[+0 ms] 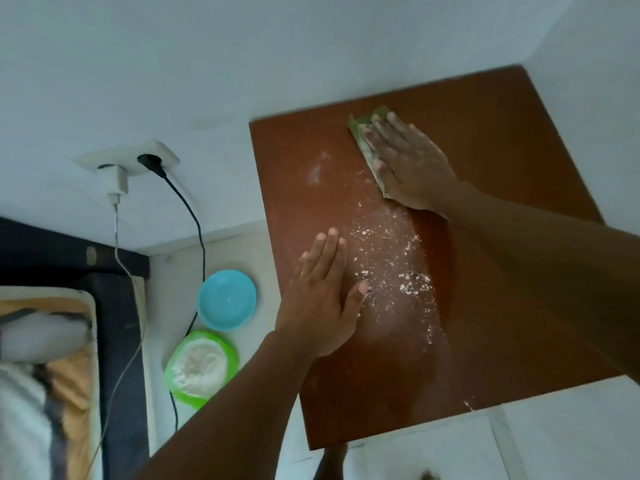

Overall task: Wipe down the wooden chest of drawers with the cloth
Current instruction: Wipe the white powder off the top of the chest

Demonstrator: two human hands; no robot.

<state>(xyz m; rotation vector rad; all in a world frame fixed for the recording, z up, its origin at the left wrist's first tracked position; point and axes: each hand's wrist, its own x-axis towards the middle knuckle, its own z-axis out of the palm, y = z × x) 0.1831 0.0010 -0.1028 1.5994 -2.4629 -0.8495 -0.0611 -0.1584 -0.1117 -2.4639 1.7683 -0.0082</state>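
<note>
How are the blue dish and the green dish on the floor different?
The blue dish looks almost empty, while the green dish holds a heap of white powder. The blue dish lies nearer the wall; the green dish lies nearer the person. Both are round and sit on the floor beside the wooden chest.
</note>
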